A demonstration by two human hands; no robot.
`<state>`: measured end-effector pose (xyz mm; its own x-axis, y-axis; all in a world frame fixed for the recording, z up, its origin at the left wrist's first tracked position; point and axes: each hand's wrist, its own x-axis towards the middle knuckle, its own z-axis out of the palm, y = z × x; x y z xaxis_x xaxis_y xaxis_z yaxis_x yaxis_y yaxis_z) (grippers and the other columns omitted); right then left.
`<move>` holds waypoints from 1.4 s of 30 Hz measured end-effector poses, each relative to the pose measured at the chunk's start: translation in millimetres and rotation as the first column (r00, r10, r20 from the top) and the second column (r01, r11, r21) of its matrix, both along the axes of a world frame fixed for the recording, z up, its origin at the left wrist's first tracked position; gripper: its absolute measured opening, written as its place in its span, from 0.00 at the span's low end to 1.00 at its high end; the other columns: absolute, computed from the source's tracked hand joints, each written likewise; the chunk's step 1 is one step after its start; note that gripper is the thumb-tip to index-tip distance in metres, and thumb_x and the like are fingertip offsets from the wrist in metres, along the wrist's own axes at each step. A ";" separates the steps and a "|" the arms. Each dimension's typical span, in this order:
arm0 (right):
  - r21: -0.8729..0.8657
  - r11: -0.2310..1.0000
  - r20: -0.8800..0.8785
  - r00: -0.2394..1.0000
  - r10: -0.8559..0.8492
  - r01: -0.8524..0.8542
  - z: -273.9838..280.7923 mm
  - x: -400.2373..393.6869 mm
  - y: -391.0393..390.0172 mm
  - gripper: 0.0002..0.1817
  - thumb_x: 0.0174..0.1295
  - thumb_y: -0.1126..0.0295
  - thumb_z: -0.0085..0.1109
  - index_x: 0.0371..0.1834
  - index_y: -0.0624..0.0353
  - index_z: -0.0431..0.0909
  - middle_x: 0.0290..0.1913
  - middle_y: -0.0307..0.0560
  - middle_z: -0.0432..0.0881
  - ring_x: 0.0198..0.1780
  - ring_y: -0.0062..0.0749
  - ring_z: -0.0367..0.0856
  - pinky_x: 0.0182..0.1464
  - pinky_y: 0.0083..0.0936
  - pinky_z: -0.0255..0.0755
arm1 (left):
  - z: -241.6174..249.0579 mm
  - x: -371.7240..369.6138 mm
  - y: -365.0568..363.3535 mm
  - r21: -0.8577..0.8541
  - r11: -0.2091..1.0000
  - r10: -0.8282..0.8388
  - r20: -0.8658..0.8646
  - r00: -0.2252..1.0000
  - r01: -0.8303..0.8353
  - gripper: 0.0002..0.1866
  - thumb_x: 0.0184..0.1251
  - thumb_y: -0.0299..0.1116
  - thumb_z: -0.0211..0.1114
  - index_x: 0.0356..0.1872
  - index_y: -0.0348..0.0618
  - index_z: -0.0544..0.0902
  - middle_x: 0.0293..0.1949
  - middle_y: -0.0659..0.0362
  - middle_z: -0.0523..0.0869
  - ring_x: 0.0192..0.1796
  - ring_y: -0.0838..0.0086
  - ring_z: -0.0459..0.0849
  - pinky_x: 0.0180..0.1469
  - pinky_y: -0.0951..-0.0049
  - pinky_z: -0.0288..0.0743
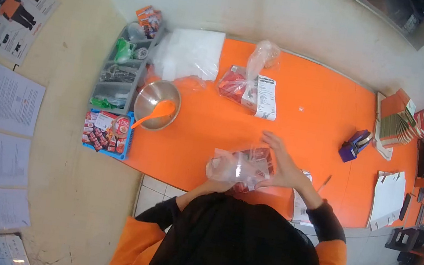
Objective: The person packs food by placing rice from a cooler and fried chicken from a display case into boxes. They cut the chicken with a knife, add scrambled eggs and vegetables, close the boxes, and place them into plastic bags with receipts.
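A clear plastic bag (224, 167) with a red printed pack (261, 158) in it is in front of me at the table's near edge. My left hand (219, 186) grips the bag from its near side, its fingers mostly hidden by the plastic. On the right of the pack, my right hand (285, 168) is open, fingers spread and thumb at the pack's edge. Farther back lies another bagged red pack (237, 88) with a gathered plastic top and a white receipt (266, 98) on it.
At left stand a steel bowl (145, 96) with an orange spoon (163, 108), a grey divided organizer (135, 79) and a blue basket (128, 145) of printed packets. White plastic sheets (193, 51) lie behind. Rightward are a tape dispenser (354, 147), papers (388, 200) and a pen (324, 183).
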<state>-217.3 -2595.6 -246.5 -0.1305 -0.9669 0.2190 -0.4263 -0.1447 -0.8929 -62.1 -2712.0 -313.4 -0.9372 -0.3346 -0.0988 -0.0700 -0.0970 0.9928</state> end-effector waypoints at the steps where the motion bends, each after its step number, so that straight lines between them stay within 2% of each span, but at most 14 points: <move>1: 0.098 0.995 -0.050 0.998 0.034 -0.029 -13.3 -3.7 -0.5 0.44 0.41 0.62 0.71 0.62 0.57 0.58 0.60 0.51 0.64 0.62 0.38 0.61 0.60 0.37 0.60 | 5.3 -3.4 1.1 -0.038 0.998 -0.044 0.030 0.999 0.045 0.13 0.52 0.33 0.61 0.38 0.40 0.78 0.42 0.53 0.78 0.47 0.68 0.75 0.49 0.70 0.68; 4: -0.093 0.958 -0.338 0.914 0.227 -0.272 -64.2 6.4 -19.7 0.41 0.49 0.54 0.64 0.64 0.58 0.57 0.62 0.51 0.62 0.62 0.37 0.61 0.60 0.34 0.59 | 25.6 -22.7 5.6 -0.172 0.970 -0.145 0.151 0.978 0.170 0.10 0.53 0.31 0.61 0.37 0.40 0.78 0.43 0.54 0.79 0.48 0.70 0.75 0.50 0.72 0.68; 8: 0.233 0.971 0.374 0.926 -0.045 -0.047 -72.7 36.5 -4.6 0.32 0.56 0.50 0.56 0.59 0.60 0.65 0.57 0.46 0.70 0.59 0.32 0.65 0.58 0.28 0.61 | 45.6 -53.0 -7.0 -0.221 0.949 -0.159 0.286 0.945 0.226 0.07 0.55 0.29 0.60 0.36 0.40 0.79 0.45 0.54 0.80 0.50 0.74 0.76 0.52 0.75 0.68; 10: 0.588 0.751 0.455 0.890 -0.001 -0.300 -82.5 26.3 -20.0 0.28 0.59 0.53 0.54 0.56 0.61 0.68 0.52 0.43 0.74 0.55 0.29 0.69 0.56 0.25 0.63 | 26.6 -67.3 -28.3 -0.045 0.980 -0.187 0.116 0.976 0.193 0.10 0.54 0.29 0.62 0.38 0.38 0.78 0.41 0.56 0.81 0.48 0.75 0.77 0.51 0.76 0.68; 13: 0.545 0.782 0.571 0.817 -0.081 -0.303 -13.9 34.7 -26.5 0.21 0.62 0.56 0.51 0.51 0.61 0.70 0.49 0.41 0.75 0.54 0.25 0.69 0.57 0.22 0.61 | 9.6 -71.8 -85.8 0.065 0.922 -0.377 -0.087 0.922 0.383 0.17 0.55 0.32 0.63 0.45 0.37 0.75 0.43 0.56 0.79 0.47 0.76 0.76 0.50 0.75 0.69; 16: 0.431 0.885 0.653 0.738 -0.169 -0.179 -46.4 45.5 -27.1 0.18 0.65 0.59 0.47 0.52 0.59 0.70 0.42 0.37 0.77 0.43 0.22 0.72 0.50 0.20 0.65 | 36.2 -47.8 -139.7 0.648 0.619 -0.394 -0.234 0.889 0.445 0.13 0.58 0.33 0.62 0.41 0.37 0.76 0.48 0.57 0.77 0.49 0.70 0.76 0.55 0.71 0.68; 19: 0.065 0.876 0.811 0.537 0.232 -0.477 -34.8 53.5 -62.3 0.16 0.65 0.61 0.47 0.49 0.59 0.71 0.40 0.39 0.77 0.42 0.22 0.72 0.49 0.20 0.66 | 78.6 -40.6 -126.0 0.173 0.907 -0.375 -0.084 0.923 0.385 0.21 0.57 0.35 0.62 0.52 0.42 0.73 0.43 0.55 0.78 0.48 0.69 0.76 0.49 0.72 0.71; 22: 0.183 0.855 0.575 0.758 0.308 -0.486 9.6 71.5 -96.6 0.14 0.64 0.62 0.47 0.45 0.60 0.71 0.36 0.41 0.76 0.40 0.24 0.73 0.46 0.23 0.68 | 88.7 -14.1 -114.8 -0.114 0.930 -0.357 -0.041 0.933 0.351 0.21 0.57 0.35 0.61 0.52 0.42 0.73 0.43 0.54 0.78 0.48 0.67 0.76 0.49 0.71 0.70; 26: 0.202 0.746 0.268 0.768 0.582 -0.635 24.1 70.4 -135.4 0.17 0.64 0.68 0.44 0.55 0.62 0.66 0.38 0.40 0.76 0.40 0.27 0.72 0.45 0.22 0.67 | 85.1 20.4 -136.4 -0.343 0.886 -0.343 -0.030 0.939 0.313 0.21 0.56 0.35 0.61 0.52 0.43 0.72 0.43 0.52 0.77 0.47 0.65 0.76 0.49 0.70 0.70; 31: 0.096 0.804 -0.006 0.807 0.590 -0.587 -1.1 75.0 -149.9 0.22 0.61 0.70 0.47 0.59 0.59 0.62 0.51 0.47 0.70 0.53 0.31 0.68 0.55 0.27 0.62 | 106.3 102.8 -152.1 -0.832 0.540 -0.018 0.140 0.990 0.128 0.22 0.56 0.34 0.61 0.53 0.44 0.72 0.43 0.50 0.76 0.47 0.62 0.76 0.49 0.69 0.70; 33: 0.016 0.885 -0.020 0.885 0.465 -0.465 0.9 86.1 -145.9 0.25 0.57 0.70 0.53 0.59 0.58 0.61 0.54 0.48 0.65 0.59 0.32 0.63 0.61 0.30 0.58 | 126.7 137.7 -126.6 -0.739 0.615 0.198 0.484 0.853 0.277 0.22 0.52 0.33 0.63 0.51 0.45 0.73 0.46 0.49 0.73 0.48 0.58 0.74 0.50 0.65 0.68; 36: 0.010 0.900 0.544 0.757 0.361 -0.436 -60.7 113.4 -163.6 0.33 0.51 0.70 0.63 0.60 0.60 0.59 0.58 0.46 0.62 0.61 0.30 0.60 0.65 0.26 0.53 | 87.1 152.2 -105.9 -0.611 0.780 0.197 0.031 0.980 -0.138 0.21 0.48 0.31 0.65 0.46 0.42 0.74 0.43 0.51 0.76 0.49 0.57 0.74 0.50 0.69 0.68; 39: 0.336 0.861 0.462 0.863 0.201 -0.381 -71.7 133.1 -177.4 0.29 0.53 0.70 0.61 0.59 0.60 0.60 0.58 0.47 0.61 0.61 0.31 0.61 0.65 0.26 0.52 | 0.4 146.2 -101.6 -0.485 0.810 0.305 -0.134 0.943 -0.331 0.19 0.49 0.30 0.65 0.44 0.39 0.75 0.42 0.54 0.78 0.46 0.64 0.77 0.47 0.70 0.71; 42: 0.120 0.884 -0.029 0.889 0.458 -0.452 -74.0 132.3 -184.7 0.24 0.58 0.65 0.56 0.57 0.57 0.63 0.60 0.48 0.60 0.61 0.32 0.62 0.63 0.33 0.55 | -33.5 142.1 -101.0 -0.184 0.871 0.445 -0.098 0.890 -0.456 0.15 0.48 0.27 0.65 0.40 0.40 0.78 0.35 0.57 0.80 0.40 0.68 0.79 0.43 0.72 0.72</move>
